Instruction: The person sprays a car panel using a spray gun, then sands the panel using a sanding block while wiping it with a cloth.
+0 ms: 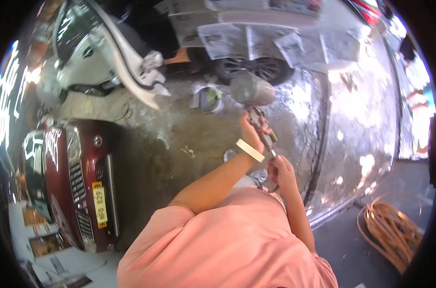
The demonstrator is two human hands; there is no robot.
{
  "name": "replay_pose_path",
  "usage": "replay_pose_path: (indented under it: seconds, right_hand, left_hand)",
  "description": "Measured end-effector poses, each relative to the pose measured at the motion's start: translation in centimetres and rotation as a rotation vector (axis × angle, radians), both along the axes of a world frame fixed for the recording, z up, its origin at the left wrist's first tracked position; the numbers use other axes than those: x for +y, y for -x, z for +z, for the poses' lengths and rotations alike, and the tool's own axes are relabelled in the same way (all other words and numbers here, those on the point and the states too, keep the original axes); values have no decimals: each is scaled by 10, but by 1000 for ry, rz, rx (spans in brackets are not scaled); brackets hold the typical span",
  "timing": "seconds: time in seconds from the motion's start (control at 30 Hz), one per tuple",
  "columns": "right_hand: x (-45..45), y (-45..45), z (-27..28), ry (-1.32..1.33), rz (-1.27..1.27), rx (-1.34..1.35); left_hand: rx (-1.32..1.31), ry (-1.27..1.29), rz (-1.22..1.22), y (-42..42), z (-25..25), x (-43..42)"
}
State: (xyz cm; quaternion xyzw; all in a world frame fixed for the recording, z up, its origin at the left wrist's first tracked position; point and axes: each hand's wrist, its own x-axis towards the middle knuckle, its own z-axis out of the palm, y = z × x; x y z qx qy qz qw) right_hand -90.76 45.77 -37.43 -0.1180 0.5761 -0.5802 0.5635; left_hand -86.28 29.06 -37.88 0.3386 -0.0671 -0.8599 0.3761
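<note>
My left hand [254,128], with a pale band at its wrist, is wrapped round a metal spray gun [262,126]. A large grey cylindrical cup [252,89] sits at the gun's far end. Nearer my body, my right hand [281,172] is closed at the gun's near end, where a hose appears to join it. The exact grip of the right fingers is partly hidden. Beyond the cup is a car wheel [251,69] below newspaper sheets [249,41] covering the car's side.
A small container [208,100] stands on the wet-looking floor. At left are a dark red car [88,187] and a pale car body part [117,62]. A coiled orange hose [390,233] lies at lower right. A dark groove [318,134] crosses the floor.
</note>
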Motion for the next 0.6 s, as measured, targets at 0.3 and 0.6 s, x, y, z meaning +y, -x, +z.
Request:
replay_pose_path:
  seconds: [0.3, 0.6]
  right_hand:
    - [20, -2, 0, -156, -10, 962]
    - [34, 25, -9, -200, -10, 776]
  left_hand:
    - [-101, 91, -77, 18, 16, 25]
    - [-455, 381, -361, 24, -1, 27]
